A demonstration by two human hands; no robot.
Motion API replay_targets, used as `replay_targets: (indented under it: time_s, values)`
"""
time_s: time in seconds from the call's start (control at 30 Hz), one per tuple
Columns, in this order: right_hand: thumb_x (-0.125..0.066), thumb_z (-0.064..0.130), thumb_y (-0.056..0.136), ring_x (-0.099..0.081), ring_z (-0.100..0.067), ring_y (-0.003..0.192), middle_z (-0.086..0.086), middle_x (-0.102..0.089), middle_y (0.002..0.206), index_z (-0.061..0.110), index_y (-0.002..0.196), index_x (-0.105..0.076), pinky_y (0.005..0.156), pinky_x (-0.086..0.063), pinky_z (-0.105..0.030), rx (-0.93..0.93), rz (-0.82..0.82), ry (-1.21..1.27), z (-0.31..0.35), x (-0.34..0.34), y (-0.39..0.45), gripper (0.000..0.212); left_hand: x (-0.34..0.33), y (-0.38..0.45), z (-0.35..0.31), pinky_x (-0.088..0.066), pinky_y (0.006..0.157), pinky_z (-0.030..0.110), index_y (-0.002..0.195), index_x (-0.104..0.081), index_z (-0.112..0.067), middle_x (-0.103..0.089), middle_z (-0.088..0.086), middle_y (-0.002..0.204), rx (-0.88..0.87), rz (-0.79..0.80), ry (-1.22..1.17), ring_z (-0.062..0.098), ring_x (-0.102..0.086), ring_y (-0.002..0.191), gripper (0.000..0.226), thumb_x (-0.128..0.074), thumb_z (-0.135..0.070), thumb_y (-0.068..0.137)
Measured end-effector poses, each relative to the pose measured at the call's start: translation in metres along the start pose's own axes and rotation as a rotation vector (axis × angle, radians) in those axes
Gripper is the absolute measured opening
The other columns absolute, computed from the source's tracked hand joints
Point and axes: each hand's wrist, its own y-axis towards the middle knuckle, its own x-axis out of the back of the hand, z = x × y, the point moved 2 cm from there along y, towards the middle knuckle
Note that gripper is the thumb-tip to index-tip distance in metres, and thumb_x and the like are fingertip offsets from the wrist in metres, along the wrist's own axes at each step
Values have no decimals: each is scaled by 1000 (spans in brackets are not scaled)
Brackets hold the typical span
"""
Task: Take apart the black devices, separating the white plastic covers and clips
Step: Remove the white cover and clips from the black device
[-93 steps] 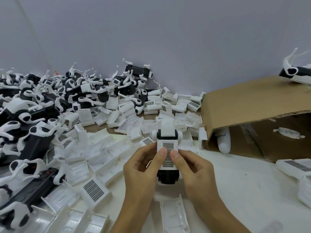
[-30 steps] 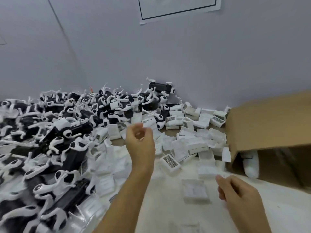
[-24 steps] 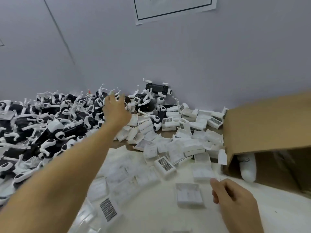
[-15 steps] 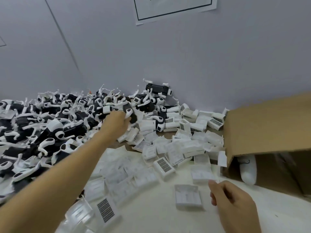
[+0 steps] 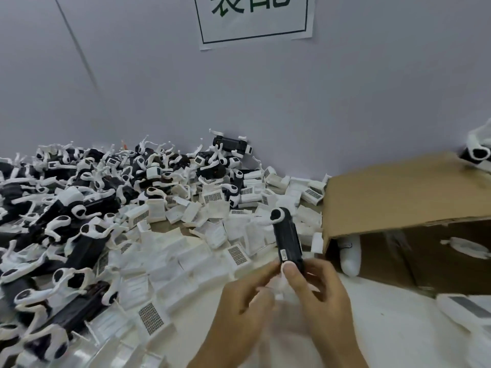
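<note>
A long black device with a white clip at its far end stands tilted above the table, held at its near end by both hands. My left hand grips it from the left. From the right, my right hand curls round it, thumb pressed on the near end by a small white label. The white parts between my hands are blurred. A big heap of black devices with white clips fills the left side. Loose white covers lie spread across the middle of the table.
An open cardboard box lies on its side at the right, with white parts inside. Another device sits on top of it. A white cover lies at the right edge. A paper sign hangs on the wall.
My left hand has come back from the heap with a black device. Both hands now hold it in front of me; before, the right hand hung idle.
</note>
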Motion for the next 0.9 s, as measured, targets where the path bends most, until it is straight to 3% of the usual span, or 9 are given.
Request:
replay_targets:
  time_s: [0.07, 0.13, 0.23, 0.33, 0.4, 0.5, 0.67, 0.8, 0.9]
  values:
    - [-81, 62, 58, -70, -4, 92, 14, -76, 93, 32, 90, -71, 84, -54, -33, 46, 55, -14, -1, -1, -3, 45, 9, 3, 4, -56, 91, 31, 115, -74, -13, -77, 9, 109, 128, -145, -391, 21, -73, 105, 39, -60, -21, 79]
    - [-87, 56, 60, -71, -8, 96, 13, -76, 98, 39, 94, -69, 86, -54, -31, 161, 111, -70, 0, -3, -8, 43, 10, 3, 9, -58, 83, 33, 107, -78, -12, -77, 16, 103, 176, -230, -467, 31, -74, 100, 41, -76, -35, 74]
    - [-87, 42, 60, -63, -10, 110, 14, -66, 114, 38, 114, -62, 84, -49, -18, 389, 189, -272, -4, -9, -13, 60, 8, 1, 18, -59, 77, 32, 93, -81, -23, -79, 12, 95, 228, -308, -408, 26, -76, 92, 42, -87, -45, 58]
    - [-89, 32, 62, -56, -6, 116, 13, -58, 124, 38, 123, -56, 88, -44, -13, 436, 225, -357, -8, -14, -13, 70, 6, 4, 22, -56, 63, 21, 82, -81, -34, -79, 6, 81, 225, -351, -328, 19, -76, 79, 27, -82, -46, 58]
    - [-86, 38, 62, -59, -6, 112, 14, -63, 119, 36, 121, -60, 88, -43, -11, 438, 177, -367, -6, -12, -11, 65, 5, 6, 22, -55, 65, 16, 82, -81, -36, -79, 4, 82, 202, -327, -323, 17, -76, 82, 23, -81, -44, 61]
    - [-83, 47, 62, -62, -4, 102, 18, -69, 103, 35, 113, -67, 80, -42, -9, 448, 85, -340, 0, -9, -12, 55, 3, 5, 18, -59, 77, 23, 94, -81, -28, -79, 6, 95, 135, -214, -371, 20, -76, 93, 34, -85, -47, 66]
    - [-86, 37, 72, -65, -4, 103, 23, -71, 102, 36, 114, -67, 81, -48, -18, 388, 106, -317, -3, -12, -12, 47, 6, 4, 16, -56, 69, 17, 96, -80, -31, -79, 2, 96, 97, -245, -398, 16, -76, 93, 28, -91, -35, 71]
    - [-80, 38, 71, -63, -2, 111, 25, -68, 114, 39, 120, -63, 88, -48, -15, 444, 139, -335, -3, -14, -11, 52, 5, 3, 19, -56, 71, 15, 93, -79, -32, -79, -1, 93, 47, -257, -379, 14, -76, 89, 29, -92, -31, 67]
    - [-84, 19, 78, -44, 0, 136, 27, -53, 140, 39, 139, -49, 113, -38, -25, 379, 212, -274, -11, -11, -6, 73, 6, 2, 24, -56, 84, 18, 99, -80, -32, -79, -5, 101, -46, -294, -196, 10, -73, 100, 31, -86, -15, 74]
